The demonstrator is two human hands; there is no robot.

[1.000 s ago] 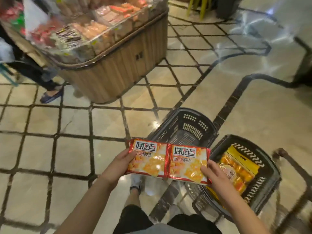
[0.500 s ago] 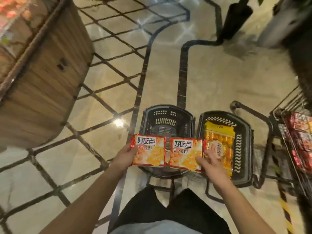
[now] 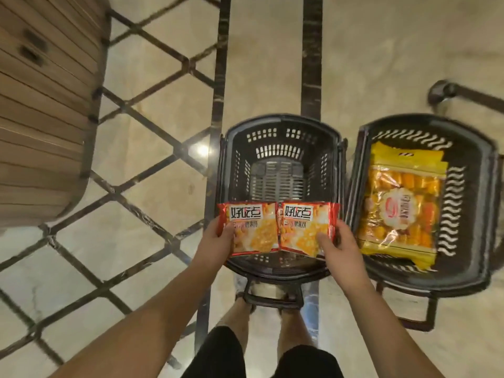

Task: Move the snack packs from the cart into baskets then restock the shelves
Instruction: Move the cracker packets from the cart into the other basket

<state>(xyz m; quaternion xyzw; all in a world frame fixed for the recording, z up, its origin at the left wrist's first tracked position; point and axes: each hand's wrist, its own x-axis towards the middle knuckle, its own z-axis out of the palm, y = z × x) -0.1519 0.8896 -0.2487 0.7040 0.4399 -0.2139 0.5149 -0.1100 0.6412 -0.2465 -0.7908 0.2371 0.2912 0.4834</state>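
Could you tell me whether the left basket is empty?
Empty: the basket shows only bare slotted floor; the left hand and right hand hold the red packs above it.

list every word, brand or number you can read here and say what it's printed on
"好吃点": white panel at the top of the left red pack, held by the left hand
"好吃点": same panel on the right red pack, held by the right hand
Smaller line under each panel: too blurred to read
Round red logo on the yellow pack: too blurred to read
No numbers can be read.
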